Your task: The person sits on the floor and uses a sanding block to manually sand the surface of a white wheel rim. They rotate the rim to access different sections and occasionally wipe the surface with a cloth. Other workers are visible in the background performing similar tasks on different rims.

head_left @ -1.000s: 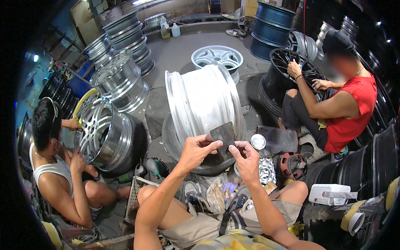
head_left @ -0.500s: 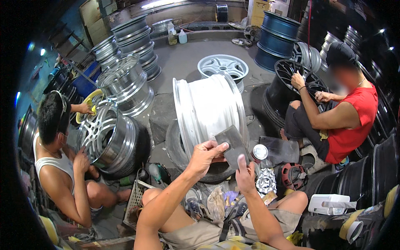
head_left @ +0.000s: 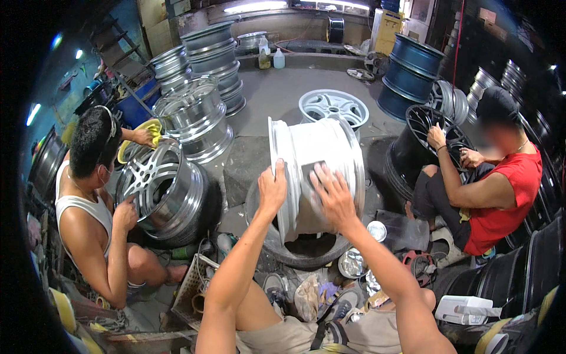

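A silvery-white wheel rim stands on its side in front of me, resting on a black tyre. My left hand is closed round its left edge, thumb pointing up. On the curved barrel lies a dark grey sheet of sandpaper, mostly covered by my right hand. The right hand's fingers are stretched over the sheet, pressing it to the metal, and its edge is slightly blurred.
On the left, a person in a white top handles a polished rim; on the right, one in red works at a black rim. A pale spoked rim sits behind mine. A round tin stands near my right forearm.
Both hands held the sandpaper up before the wheel rim. Now my left hand has gone to the rim's left edge, and my right hand presses the sheet on the barrel. The view has shifted.
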